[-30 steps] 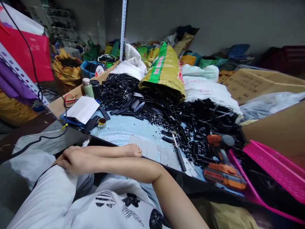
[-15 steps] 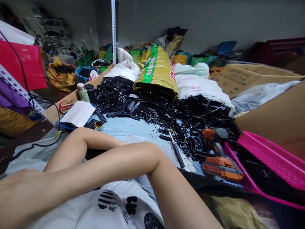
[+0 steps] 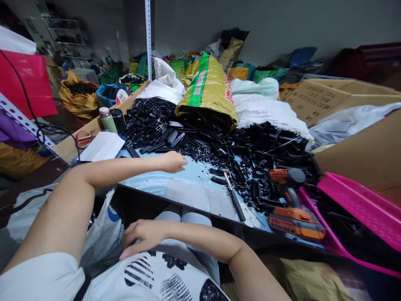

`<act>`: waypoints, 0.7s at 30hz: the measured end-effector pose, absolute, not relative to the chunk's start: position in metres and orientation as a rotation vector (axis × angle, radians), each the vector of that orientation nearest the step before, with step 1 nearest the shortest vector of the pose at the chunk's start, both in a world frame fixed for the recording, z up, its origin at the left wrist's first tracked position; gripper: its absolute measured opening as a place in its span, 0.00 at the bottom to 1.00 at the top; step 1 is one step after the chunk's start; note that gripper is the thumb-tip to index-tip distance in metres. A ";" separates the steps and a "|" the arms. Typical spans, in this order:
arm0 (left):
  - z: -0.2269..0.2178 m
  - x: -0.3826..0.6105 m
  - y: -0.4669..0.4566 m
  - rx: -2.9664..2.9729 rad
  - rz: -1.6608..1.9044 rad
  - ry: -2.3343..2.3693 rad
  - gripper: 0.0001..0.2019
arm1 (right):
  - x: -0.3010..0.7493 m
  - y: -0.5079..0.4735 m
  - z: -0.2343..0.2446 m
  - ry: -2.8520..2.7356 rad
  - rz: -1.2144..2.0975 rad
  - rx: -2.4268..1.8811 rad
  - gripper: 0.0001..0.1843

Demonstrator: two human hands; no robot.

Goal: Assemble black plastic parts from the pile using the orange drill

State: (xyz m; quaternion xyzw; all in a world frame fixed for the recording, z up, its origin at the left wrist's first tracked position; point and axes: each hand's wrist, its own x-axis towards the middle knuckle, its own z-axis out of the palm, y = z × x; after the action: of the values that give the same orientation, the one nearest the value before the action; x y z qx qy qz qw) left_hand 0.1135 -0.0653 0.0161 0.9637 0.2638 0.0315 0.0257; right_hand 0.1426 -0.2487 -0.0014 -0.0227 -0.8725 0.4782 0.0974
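Observation:
My left hand [image 3: 173, 162] reaches out over the light blue table [image 3: 147, 180], its fingers curled at the near edge of a big heap of black plastic parts [image 3: 219, 144]. Whether it holds a part is hidden by the fingers. My right hand [image 3: 141, 237] rests low against my white printed shirt [image 3: 163, 276], fingers loosely apart, holding nothing. A hammer-like tool [image 3: 234, 195] with a dark handle lies on the table to the right of my left hand.
An orange cordless drill [image 3: 290, 209] lies beside a pink basket [image 3: 360, 211] at the right. A yellow-green sack [image 3: 209, 90] and white sacks spill parts behind. Two bottles [image 3: 112, 120], white paper [image 3: 102, 146] and red scissors [image 3: 82, 139] sit left. A white plastic bag [image 3: 102, 236] hangs below.
My left arm has come out from under the right and stretched forward to the parts heap. My right hand has pulled back from my left side to rest on my shirt.

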 end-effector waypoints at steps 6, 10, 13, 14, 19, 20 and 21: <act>-0.017 0.052 0.025 2.292 0.308 1.861 0.12 | 0.237 -0.211 -0.041 -2.211 1.460 -0.827 0.15; -0.044 0.026 0.075 2.053 0.437 2.091 0.11 | 0.277 -0.194 -0.053 -1.999 1.454 -1.212 0.16; -0.053 0.021 0.107 1.903 0.556 2.231 0.13 | 0.291 -0.182 -0.065 -1.891 1.423 -1.310 0.17; -0.054 0.019 0.116 1.853 0.600 2.280 0.14 | 0.294 -0.178 -0.069 -1.865 1.411 -1.321 0.17; -0.050 -0.010 0.168 1.689 0.757 2.381 0.20 | 0.313 -0.150 -0.079 -1.815 1.400 -1.358 0.16; -0.050 -0.017 0.179 1.651 0.777 2.353 0.21 | 0.318 -0.145 -0.080 -1.810 1.395 -1.372 0.16; -0.051 -0.022 0.188 1.607 0.792 2.314 0.23 | 0.323 -0.140 -0.082 -1.806 1.391 -1.387 0.16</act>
State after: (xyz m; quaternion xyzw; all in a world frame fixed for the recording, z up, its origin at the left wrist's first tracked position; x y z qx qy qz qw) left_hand -0.0222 0.1882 -0.0512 0.5461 0.7861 0.2689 0.1074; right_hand 0.3230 -0.1395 -0.0820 -0.5052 -0.6580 0.5067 0.2346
